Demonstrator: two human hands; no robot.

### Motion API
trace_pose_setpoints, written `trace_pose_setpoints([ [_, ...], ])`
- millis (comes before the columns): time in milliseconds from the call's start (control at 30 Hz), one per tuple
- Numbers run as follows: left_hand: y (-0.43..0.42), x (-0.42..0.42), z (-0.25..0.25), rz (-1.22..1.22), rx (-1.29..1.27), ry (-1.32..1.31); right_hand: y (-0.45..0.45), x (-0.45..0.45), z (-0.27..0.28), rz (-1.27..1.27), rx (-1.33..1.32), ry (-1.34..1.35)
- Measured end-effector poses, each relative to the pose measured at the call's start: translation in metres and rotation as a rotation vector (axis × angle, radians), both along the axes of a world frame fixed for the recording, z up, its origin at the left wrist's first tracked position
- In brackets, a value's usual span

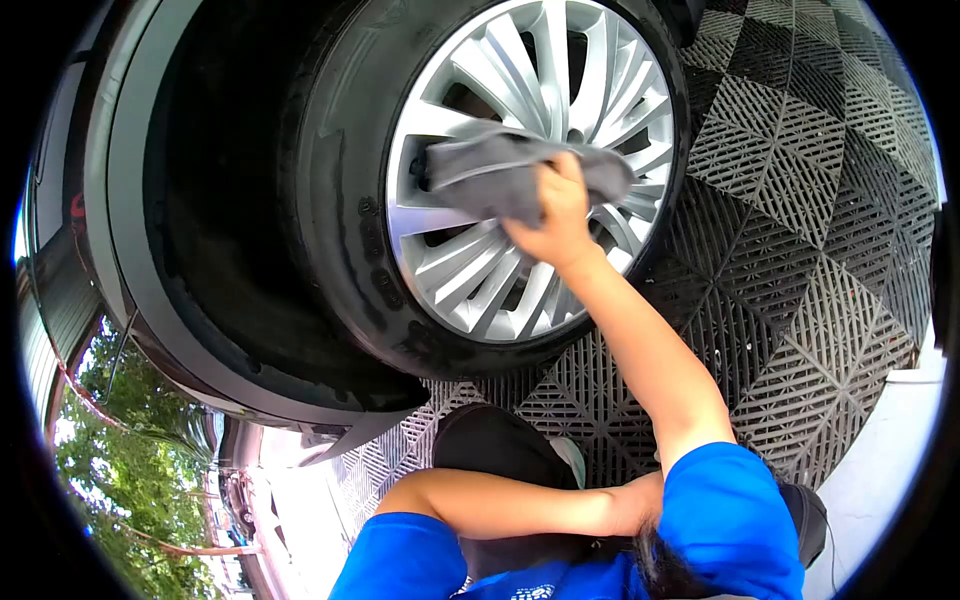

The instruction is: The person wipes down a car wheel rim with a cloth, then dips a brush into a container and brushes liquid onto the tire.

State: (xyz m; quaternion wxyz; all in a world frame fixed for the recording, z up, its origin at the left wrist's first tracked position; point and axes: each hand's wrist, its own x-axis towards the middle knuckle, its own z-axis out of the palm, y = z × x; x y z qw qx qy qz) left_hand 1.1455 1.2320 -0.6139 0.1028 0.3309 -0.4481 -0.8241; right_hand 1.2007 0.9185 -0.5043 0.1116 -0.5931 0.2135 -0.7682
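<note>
My right hand grips a grey cloth, which lies against the silver spokes of a wheel rim. Some motion blur softens the cloth. Around the rim is a black tyre. My left forearm crosses low in front of my body, and my left hand is tucked beside my right upper arm. Its fingers are hidden, so whether it holds anything cannot be seen.
A dark car body with its wheel arch curves around the tyre on the left. Black and grey slatted floor tiles spread below and to the right. My dark-clothed knee is near the tyre. Trees show at lower left.
</note>
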Motion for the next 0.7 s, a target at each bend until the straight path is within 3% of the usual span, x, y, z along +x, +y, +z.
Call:
trace_pose_setpoints([
  [33, -0.001, -0.001, 0.004, -0.028, -0.069, -0.023, 0.004, -0.006, -0.007, 0.000, 0.131, -0.013],
  [67, -0.001, 0.001, 0.010, -0.007, -0.404, -0.039, 0.009, -0.002, -0.010, -0.005, 0.131, -0.010],
  [133, -0.007, 0.000, 0.011, 0.015, -0.746, -0.048, 0.021, 0.008, 0.008, 0.401, 0.281, -0.531],
  [167, -0.007, 0.000, 0.012, -0.038, -0.806, -0.089, 0.027, 0.010, 0.017, 0.482, 0.195, -0.401],
  [233, -0.012, -0.003, 0.016, -0.130, -0.661, -0.118, 0.037, 0.019, 0.060, 0.436, 0.188, -0.132],
  [300, -0.015, -0.005, 0.021, -0.130, -0.454, -0.099, 0.023, 0.016, 0.065, 0.428, 0.222, -0.131],
  [333, -0.015, -0.006, 0.023, -0.114, -0.351, -0.081, 0.020, 0.005, 0.070, 0.747, 0.361, -0.245],
  [367, -0.017, -0.007, 0.026, -0.097, -0.265, -0.065, 0.008, 0.009, 0.055, 0.901, 0.441, -0.226],
  [433, -0.017, -0.009, 0.031, -0.024, -0.042, -0.017, -0.001, 0.005, 0.039, 1.004, 0.470, -0.442],
  [500, -0.018, -0.009, 0.037, 0.104, 0.327, 0.069, -0.009, -0.001, 0.018, 0.985, 0.497, -0.383],
  [600, -0.022, -0.008, 0.050, 0.337, 0.940, 0.225, 0.016, 0.009, -0.012, 0.791, 0.373, -0.304],
  [633, -0.023, -0.005, 0.053, 0.383, 1.025, 0.224, 0.034, 0.016, -0.015, 0.743, 0.280, -0.346],
  [667, -0.019, -0.003, 0.050, 0.360, 0.968, 0.220, 0.042, 0.046, -0.031, 0.455, 0.203, -0.349],
  [700, -0.014, -0.001, 0.046, 0.338, 0.911, 0.216, 0.049, 0.039, -0.014, 0.310, 0.097, -0.105],
])
